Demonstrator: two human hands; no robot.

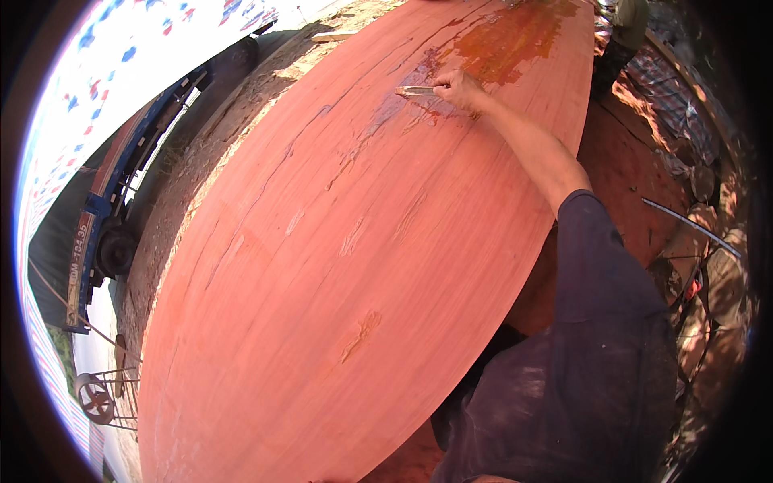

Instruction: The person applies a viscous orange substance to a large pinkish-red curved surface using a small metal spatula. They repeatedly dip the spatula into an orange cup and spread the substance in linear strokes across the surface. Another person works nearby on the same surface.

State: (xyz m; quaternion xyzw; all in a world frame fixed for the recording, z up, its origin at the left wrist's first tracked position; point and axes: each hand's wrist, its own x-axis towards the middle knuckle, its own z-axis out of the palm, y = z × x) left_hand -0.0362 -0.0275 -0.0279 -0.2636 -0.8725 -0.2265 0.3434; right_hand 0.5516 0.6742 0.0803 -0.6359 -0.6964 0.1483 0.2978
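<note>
A large slab of reddish wood (322, 266) with curved edges stretches from near my body to the far side. My right hand (460, 90) is closed around a short flat tool (415, 91) with a pale, metallic-looking body, like a flat brush or scraper; its exact kind is too small to tell. The tool's end is at a dark, wet-looking streak on the wood. Beyond the hand a glossy orange-brown wet patch (511, 44) covers the far right part. Cracks and pale filler-like marks run along the grain. My left hand is not in view.
Another person (630, 24) stands at the far right corner. A blue truck bed (101, 205) and a wheeled metal frame (97, 398) are on the left under a patterned tarp (121, 72). Rocks and a thin rod (691, 221) lie to the right.
</note>
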